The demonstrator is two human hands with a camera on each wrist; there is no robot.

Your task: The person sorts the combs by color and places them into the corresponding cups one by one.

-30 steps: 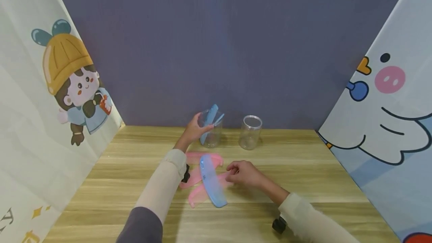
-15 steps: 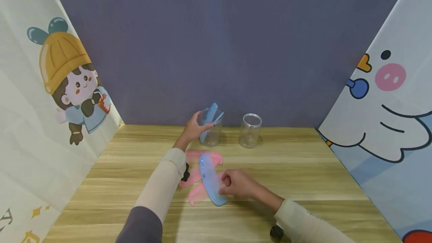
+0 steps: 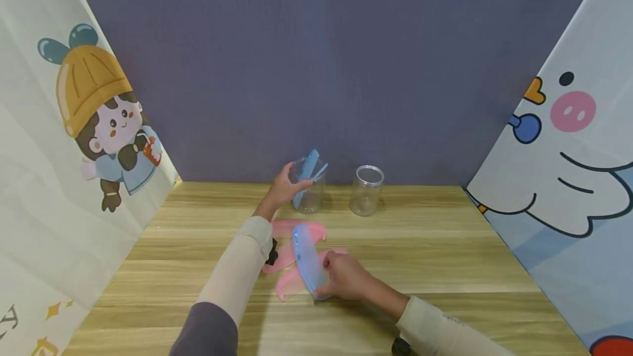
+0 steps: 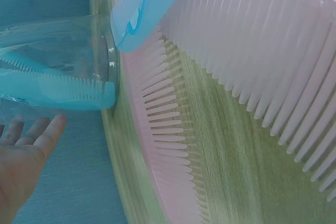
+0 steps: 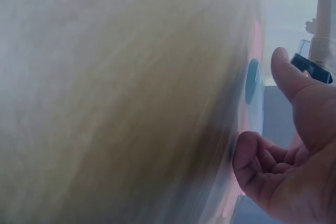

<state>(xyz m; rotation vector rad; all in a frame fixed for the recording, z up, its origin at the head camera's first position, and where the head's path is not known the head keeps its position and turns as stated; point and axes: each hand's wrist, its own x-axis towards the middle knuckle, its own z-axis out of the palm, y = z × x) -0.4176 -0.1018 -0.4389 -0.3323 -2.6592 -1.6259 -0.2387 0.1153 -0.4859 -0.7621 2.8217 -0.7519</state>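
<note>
A clear plastic jar (image 3: pixel 314 200) stands at the back of the table with blue combs (image 3: pixel 306 172) leaning inside it. My left hand (image 3: pixel 283 188) holds its left side, thumb in front. In front lies a translucent blue comb (image 3: pixel 305 254) across several pink combs (image 3: pixel 292 284). My right hand (image 3: pixel 348 278) is at the near end of that blue comb. Its thumb is spread away from the bent fingers, as the right wrist view shows; neither is seen gripping the comb. Pink comb teeth (image 4: pixel 163 106) fill much of the left wrist view.
A second clear jar (image 3: pixel 367 194) stands upright to the right of the first. Behind both rises a dark grey panel (image 3: pixel 316 70). Cartoon-printed sheets (image 3: pixel 29 180) flank the wooden table (image 3: pixel 420 235).
My right hand has moved from the right end of a pink comb toward the near end of the blue comb. The left hand stays on the jar.
</note>
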